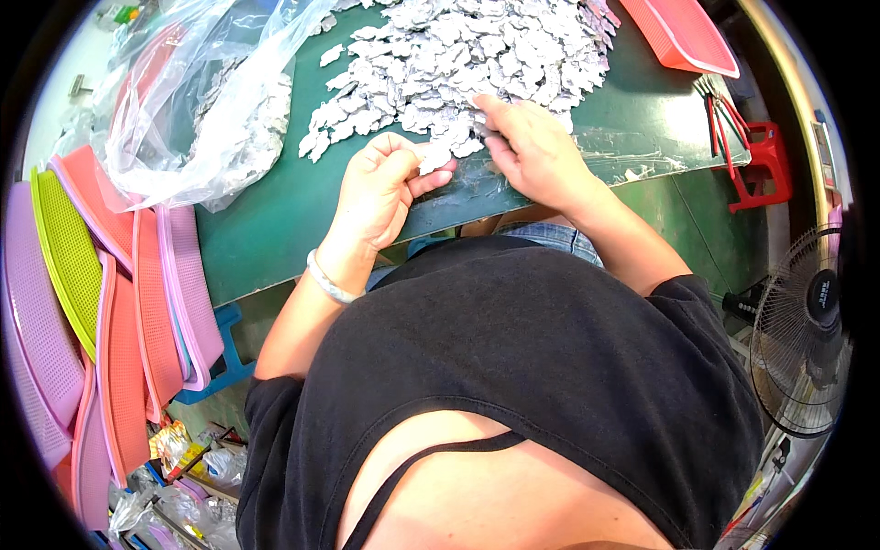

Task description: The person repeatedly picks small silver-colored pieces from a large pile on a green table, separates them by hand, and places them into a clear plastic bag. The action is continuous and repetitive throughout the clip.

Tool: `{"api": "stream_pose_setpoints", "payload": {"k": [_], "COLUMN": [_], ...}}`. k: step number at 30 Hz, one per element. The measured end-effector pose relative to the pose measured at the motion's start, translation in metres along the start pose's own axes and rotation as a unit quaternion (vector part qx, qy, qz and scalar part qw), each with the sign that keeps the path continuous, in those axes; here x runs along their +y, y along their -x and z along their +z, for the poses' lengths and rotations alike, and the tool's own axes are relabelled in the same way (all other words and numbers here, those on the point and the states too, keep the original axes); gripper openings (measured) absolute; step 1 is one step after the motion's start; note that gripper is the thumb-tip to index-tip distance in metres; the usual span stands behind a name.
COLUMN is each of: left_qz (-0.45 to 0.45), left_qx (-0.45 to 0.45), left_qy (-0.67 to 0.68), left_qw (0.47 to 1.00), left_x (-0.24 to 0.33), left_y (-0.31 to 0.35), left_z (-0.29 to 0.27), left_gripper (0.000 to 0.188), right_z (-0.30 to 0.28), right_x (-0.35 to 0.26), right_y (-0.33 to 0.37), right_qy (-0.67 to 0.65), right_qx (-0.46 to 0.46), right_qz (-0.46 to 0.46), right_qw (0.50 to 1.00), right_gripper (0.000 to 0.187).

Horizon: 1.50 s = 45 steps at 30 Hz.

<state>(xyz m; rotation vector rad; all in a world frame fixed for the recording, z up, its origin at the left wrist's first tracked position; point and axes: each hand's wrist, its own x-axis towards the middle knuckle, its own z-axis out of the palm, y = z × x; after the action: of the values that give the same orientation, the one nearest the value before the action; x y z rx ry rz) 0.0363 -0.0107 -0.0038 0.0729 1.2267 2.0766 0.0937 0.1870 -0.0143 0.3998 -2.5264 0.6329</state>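
A wide heap of small whitish-grey flat pieces with wavy outlines [477, 55] lies on the green tabletop [247, 243]. My left hand [380, 183], with a pale bangle at the wrist, is closed at the heap's near edge. Its thumb and fingers pinch one flat wavy piece [434, 159]. My right hand [536, 151] is beside it on the right, index finger stretched out onto the near side of the heap and thumb apart from it. Nothing shows in the right hand, though its curled fingers are partly hidden.
A clear plastic bag [174, 170] with similar pieces sits at the table's left. Stacked purple, green and coral perforated baskets [119, 367] stand beside the table. A coral basket [683, 41] is at the far right. Beyond are a red stool [765, 165] and a fan [802, 339].
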Motion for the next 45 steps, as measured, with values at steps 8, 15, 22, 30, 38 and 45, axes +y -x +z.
{"api": "stream_pose_setpoints", "payload": {"k": [8,15,22,30,38,45], "left_qz": [-0.039,-0.045,-0.054,-0.059,-0.061,-0.060], "left_qx": [-0.039,-0.010,0.037,0.069,0.059,0.060], "left_qy": [0.046,0.000,0.035,-0.011,-0.050,-0.061], "left_qw": [0.997,0.999,0.997,0.996,0.995,0.995], "left_x": [0.002,-0.006,0.002,0.004,0.004,0.003], "left_y": [-0.001,-0.001,0.006,0.009,0.008,0.008], "left_z": [0.009,0.001,0.001,0.002,0.004,0.001], "left_gripper": [0.015,0.011,0.005,0.014,0.017,0.017], "right_z": [-0.012,-0.010,-0.002,-0.006,0.000,-0.001], "right_x": [-0.009,-0.014,-0.010,-0.009,-0.005,-0.006], "right_y": [-0.012,-0.015,-0.012,-0.016,-0.019,-0.023], "right_qy": [-0.485,-0.396,-0.071,-0.050,0.039,-0.025], "right_qx": [-0.078,-0.076,-0.100,-0.095,-0.084,-0.088], "right_qz": [0.320,0.253,0.022,-0.010,-0.079,-0.102], "right_qw": [0.810,0.879,0.992,0.994,0.993,0.991], "right_gripper": [0.038,0.041,0.050,0.048,0.038,0.041]}}
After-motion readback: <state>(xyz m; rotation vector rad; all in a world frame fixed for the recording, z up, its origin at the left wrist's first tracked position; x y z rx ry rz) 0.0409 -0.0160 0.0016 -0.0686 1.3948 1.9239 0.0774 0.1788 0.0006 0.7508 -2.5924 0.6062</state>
